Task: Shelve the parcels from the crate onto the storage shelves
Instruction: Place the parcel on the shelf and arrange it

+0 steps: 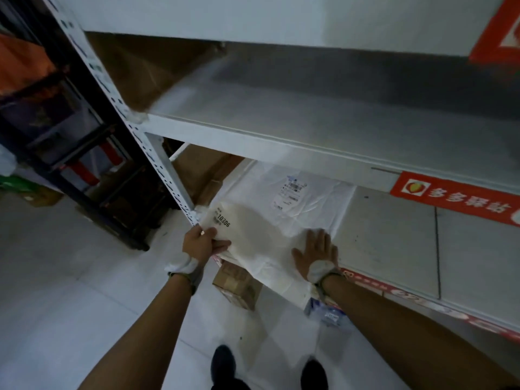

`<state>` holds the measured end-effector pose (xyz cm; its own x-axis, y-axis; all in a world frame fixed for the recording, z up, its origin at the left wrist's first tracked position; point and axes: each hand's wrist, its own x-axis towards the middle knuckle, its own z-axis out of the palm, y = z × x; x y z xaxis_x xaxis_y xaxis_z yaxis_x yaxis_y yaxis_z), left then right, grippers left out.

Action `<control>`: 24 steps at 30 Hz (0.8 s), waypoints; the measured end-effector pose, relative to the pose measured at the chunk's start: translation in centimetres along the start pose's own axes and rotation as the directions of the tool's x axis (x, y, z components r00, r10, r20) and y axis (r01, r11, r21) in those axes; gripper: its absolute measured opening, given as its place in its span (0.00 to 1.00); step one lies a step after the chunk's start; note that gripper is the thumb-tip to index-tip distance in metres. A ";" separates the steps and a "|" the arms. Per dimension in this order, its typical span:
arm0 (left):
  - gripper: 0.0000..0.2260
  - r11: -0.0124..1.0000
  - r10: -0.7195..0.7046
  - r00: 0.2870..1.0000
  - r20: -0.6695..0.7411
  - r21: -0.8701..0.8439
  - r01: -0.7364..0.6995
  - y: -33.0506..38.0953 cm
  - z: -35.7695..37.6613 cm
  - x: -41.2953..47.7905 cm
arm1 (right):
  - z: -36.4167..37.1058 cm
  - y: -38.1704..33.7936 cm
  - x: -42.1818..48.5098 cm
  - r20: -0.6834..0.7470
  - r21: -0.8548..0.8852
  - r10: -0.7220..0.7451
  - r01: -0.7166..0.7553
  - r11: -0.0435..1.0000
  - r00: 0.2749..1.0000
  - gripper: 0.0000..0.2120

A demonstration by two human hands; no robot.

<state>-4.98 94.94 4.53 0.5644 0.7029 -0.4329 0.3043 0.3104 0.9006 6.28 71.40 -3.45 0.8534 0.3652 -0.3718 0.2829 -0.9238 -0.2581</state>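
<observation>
Item: white soft parcel marked 10306, at the front edge of the lower shelf, at 3 o'clock from the left hand, which pinches its near-left corner. The right hand lies flat on its right end, fingers spread. Count: two white parcels on the shelf, the second parcel at 12 o'clock behind the first; one brown carton and one blue pack on the floor below.

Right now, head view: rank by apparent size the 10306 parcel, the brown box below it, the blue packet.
1. 10306 parcel
2. brown box
3. blue packet, partly hidden, so 2 versus 3 is unsure.
</observation>
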 end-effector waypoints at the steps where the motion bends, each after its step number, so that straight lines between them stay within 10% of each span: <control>1: 0.09 1.000 0.011 1.000 0.006 -0.019 -0.011 0.4 -0.6 1.0 | 0.1 -1.0 0.9 -0.010 -0.010 0.006 -0.006 1.000 1.000 0.36; 9: 0.08 0.996 0.093 0.992 0.086 -0.002 -0.093 3.5 -4.9 7.6 | 0.8 -10.0 7.2 -0.070 -0.125 0.205 -0.213 0.969 0.976 0.31; 24: 0.08 0.808 0.530 0.842 0.098 0.241 -0.537 7.8 -12.2 14.6 | 0.3 -23.9 17.4 0.084 -0.009 -0.056 0.057 0.998 0.995 0.33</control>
<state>-3.75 115.41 5.70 0.7118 0.6938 0.1089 0.1282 -0.2808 0.9512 14.29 99.87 -4.00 0.7966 0.4250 -0.4299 0.3355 -0.9024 -0.2705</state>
